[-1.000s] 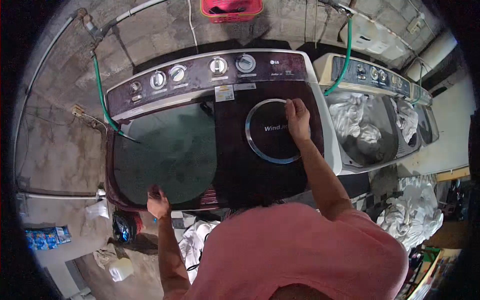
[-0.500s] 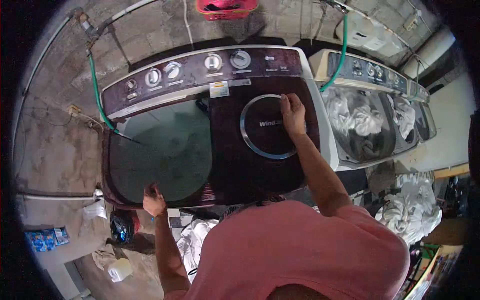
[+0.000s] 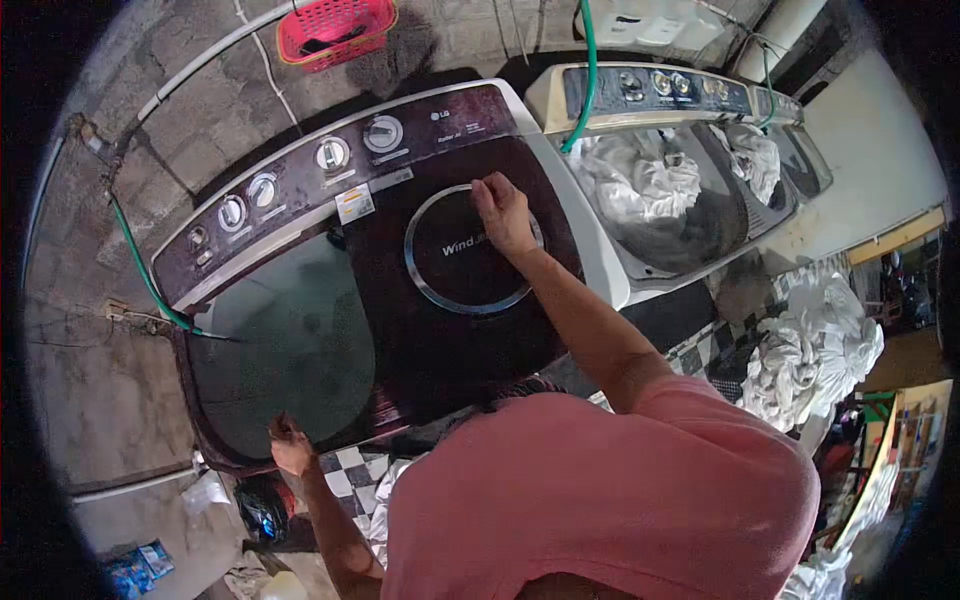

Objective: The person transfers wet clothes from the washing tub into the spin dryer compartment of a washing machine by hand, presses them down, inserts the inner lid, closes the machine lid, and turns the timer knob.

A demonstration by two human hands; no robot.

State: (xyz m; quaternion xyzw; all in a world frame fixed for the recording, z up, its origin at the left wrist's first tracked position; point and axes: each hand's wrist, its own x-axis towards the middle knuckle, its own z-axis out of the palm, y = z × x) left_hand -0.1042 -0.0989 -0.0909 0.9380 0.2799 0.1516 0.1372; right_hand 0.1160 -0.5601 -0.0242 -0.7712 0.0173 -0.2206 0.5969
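A twin-tub washing machine (image 3: 430, 365) stands before me, with dials along its dark panel. My right hand (image 3: 506, 215) is over the dark spinner lid, at the upper right of the silver ring (image 3: 413, 262). Its fingers are bent and pressed together; whatever they may hold is hidden. At the front edge of the wash tub (image 3: 200, 405) is my left hand (image 3: 291, 448), its fingers curled by the rim, and I cannot see what is in them. Cloudy water (image 3: 290, 370) fills the tub. A green hose (image 3: 143, 265) hangs over the tub's left side.
A second washing machine (image 3: 740, 235) with white laundry (image 3: 650, 175) in it stands at the right. More white cloth (image 3: 810, 350) is heaped on the floor. A pink basket (image 3: 335, 35) hangs on the wall. At lower left lie a black bag (image 3: 262, 510) and a blue packet (image 3: 140, 568).
The head view has turned, so the machine now appears farther left and more tilted. My hands keep about the same places, the right one on the lid's ring and the left by the tub rim.
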